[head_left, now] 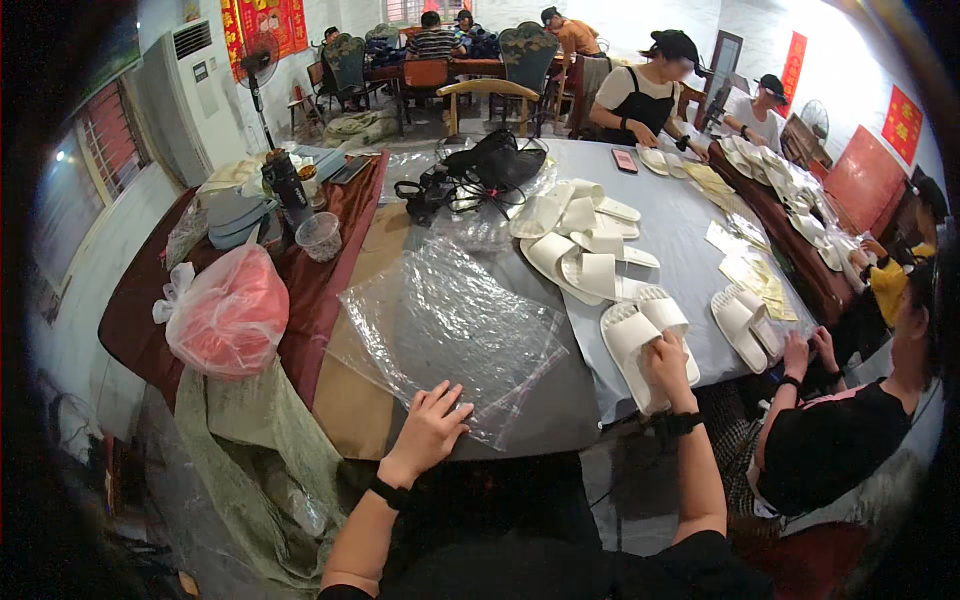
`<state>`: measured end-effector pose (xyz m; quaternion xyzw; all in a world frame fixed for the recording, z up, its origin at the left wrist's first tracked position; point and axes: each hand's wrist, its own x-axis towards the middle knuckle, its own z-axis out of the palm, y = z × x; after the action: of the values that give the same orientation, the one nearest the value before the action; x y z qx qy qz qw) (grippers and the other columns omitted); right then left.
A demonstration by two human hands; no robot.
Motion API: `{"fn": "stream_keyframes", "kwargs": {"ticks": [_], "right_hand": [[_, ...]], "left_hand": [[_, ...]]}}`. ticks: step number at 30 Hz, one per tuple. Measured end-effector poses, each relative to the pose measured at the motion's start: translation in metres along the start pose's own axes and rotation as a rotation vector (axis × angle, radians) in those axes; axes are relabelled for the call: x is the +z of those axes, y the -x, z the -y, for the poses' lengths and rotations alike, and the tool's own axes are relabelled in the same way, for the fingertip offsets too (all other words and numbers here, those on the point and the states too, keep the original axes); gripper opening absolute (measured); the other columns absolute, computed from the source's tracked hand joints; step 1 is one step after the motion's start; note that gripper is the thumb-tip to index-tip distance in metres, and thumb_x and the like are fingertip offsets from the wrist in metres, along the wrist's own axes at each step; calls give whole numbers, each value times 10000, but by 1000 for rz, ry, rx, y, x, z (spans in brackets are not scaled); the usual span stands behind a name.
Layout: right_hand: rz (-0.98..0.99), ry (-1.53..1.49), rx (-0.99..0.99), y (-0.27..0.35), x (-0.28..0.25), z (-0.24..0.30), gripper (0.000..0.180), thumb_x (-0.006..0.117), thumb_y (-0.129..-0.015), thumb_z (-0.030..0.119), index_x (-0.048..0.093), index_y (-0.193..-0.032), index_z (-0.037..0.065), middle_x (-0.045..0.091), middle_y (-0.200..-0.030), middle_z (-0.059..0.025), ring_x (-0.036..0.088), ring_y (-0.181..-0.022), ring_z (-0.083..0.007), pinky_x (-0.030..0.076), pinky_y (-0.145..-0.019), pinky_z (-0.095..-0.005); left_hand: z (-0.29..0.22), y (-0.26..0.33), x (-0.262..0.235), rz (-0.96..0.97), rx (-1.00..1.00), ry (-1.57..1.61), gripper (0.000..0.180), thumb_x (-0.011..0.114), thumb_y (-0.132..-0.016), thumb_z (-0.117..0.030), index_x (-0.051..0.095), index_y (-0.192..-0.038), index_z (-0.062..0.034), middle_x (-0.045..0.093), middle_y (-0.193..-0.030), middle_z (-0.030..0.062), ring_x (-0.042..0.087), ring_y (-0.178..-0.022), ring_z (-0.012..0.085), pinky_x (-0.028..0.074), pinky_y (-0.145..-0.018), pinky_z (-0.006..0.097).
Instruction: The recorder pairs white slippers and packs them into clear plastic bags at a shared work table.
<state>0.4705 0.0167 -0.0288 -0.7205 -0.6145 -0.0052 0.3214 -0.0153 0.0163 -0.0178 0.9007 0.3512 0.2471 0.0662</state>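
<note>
My left hand lies on the near edge of a clear plastic bag, its fingers stretched out and resting on the film. The bag is flat on the table in front of me, with creases that catch the light. To the right, my right hand is closed on a pair of white slippers with wide straps. Its fingers are at one slipper's strap, and their tips are partly hidden. More white slippers lie in an overlapping row just beyond this pair.
Another slipper pair lies near a co-worker's hands at right. Black cameras with cables sit at the table's far side. A pink-filled plastic bag, a clear cup and a dark bottle stand at left.
</note>
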Motion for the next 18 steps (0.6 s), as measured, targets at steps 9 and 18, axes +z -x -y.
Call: {"fn": "stream_keyframes", "kwargs": {"ticks": [9,18], "right_hand": [[-75,-152,-112,28,-45,76,231,596,-809,-36,674,-1023,-74,616,-1172,-221,538,-1111,-419,444,-959,-473],[153,-475,-176,43,-57,122,401,561,-831,-86,663,-1214,-26,592,-1328,-180,534,-1227,-376,415,-1050,-395]], "left_hand": [[-11,-7,-9,116,18,-65,458,681,-840,-68,664,-1292,-140,503,-1495,177,428,-1414,349,369,-1080,565],[-13,-9,4,177,-57,-213,643,599,-863,21,515,-1471,-169,382,-1584,217,339,-1487,392,321,-1118,652]]}}
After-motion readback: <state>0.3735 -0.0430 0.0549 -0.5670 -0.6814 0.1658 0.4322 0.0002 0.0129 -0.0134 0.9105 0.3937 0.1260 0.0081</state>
